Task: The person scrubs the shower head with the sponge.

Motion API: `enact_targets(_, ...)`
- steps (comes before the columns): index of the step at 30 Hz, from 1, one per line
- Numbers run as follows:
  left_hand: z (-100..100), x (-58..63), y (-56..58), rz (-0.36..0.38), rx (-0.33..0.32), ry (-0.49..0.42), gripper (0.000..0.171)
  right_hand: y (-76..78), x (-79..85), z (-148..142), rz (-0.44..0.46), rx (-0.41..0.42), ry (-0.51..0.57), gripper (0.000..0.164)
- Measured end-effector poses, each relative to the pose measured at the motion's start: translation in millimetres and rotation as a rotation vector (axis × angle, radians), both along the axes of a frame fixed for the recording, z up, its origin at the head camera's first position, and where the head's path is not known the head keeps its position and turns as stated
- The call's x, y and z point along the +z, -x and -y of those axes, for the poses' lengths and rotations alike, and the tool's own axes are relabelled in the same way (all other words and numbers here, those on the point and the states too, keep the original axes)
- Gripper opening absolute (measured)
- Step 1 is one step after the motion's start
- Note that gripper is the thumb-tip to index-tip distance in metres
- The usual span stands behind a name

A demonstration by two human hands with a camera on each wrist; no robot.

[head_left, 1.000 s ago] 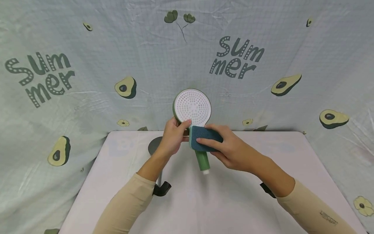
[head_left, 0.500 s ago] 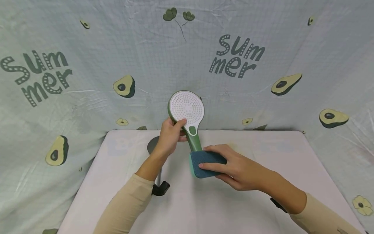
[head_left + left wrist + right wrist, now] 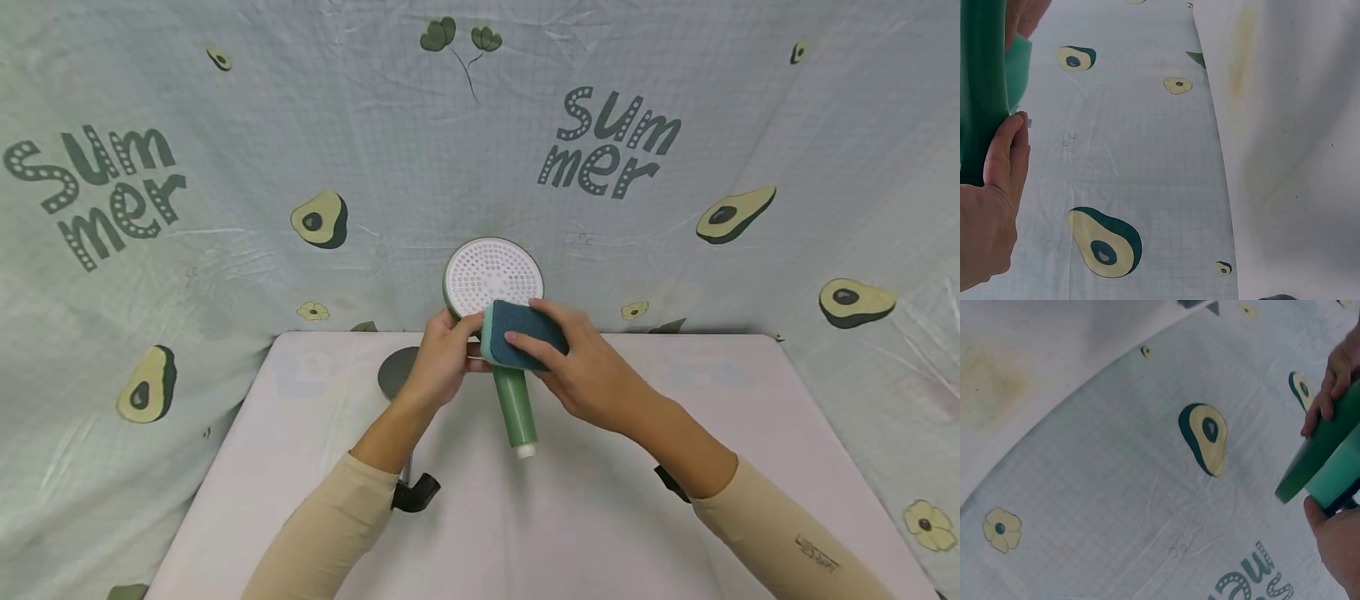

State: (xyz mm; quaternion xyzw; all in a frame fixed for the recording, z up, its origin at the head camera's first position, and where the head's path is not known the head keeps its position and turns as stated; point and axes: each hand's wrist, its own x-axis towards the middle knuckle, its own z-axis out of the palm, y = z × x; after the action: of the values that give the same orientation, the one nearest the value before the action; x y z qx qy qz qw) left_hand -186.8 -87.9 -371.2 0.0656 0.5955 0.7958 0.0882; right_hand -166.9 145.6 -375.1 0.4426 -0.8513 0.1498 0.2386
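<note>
A green shower head (image 3: 492, 271) with a white nozzle face is held up over the table's far edge, its handle (image 3: 514, 408) slanting down. My left hand (image 3: 444, 354) grips it at the left, just below the round head, thumb in front and fingers behind. In my right hand (image 3: 592, 367) is a sponge (image 3: 527, 333), dark blue on one side and light green on the other; it lies across the neck and the lower rim of the face, hiding them. The right wrist view shows the sponge's green side (image 3: 1335, 475) against the shower head (image 3: 1319, 450).
Behind my left forearm a dark grey disc (image 3: 396, 372) on a thin rod lies on the white table (image 3: 600, 517), with a black curved piece (image 3: 416, 493) at the near end. Another black piece (image 3: 671, 483) shows beside my right forearm. An avocado-print curtain (image 3: 480, 167) hangs behind.
My right hand slid the sponge down onto the handle, then back up to the neck and lower face. My left hand kept its grip while the shower head shifted slightly left and back.
</note>
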Motion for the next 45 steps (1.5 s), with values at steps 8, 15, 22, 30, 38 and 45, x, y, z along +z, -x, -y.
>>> enact_targets(8,-1,0.9,-1.6,-0.009,0.002,0.015,0.038,7.4,7.8,-8,0.097,0.012,0.019,0.064)
enact_targets(15,1,0.8,0.3,-0.005,0.035,0.063,0.037,-15.7,9.5,-16,0.166,0.152,-0.087,0.052)
enact_targets(22,2,-1.5,4.1,0.012,0.061,0.098,0.036,-44.9,11.5,-24,0.215,0.244,-0.179,0.047)
enact_targets(30,1,-3.7,6.0,0.021,0.046,0.094,0.037,-50.6,11.5,-24,0.185,0.255,-0.169,0.048)
enact_targets(38,-1,-5.4,3.2,0.007,0.019,0.09,0.036,-27.6,-2.1,-13,0.127,0.165,-0.057,0.067)
enact_targets(45,0,-5.1,-1.1,-0.058,-0.04,0.038,0.041,-1.6,-1.0,-2,0.103,0.002,0.071,0.067)
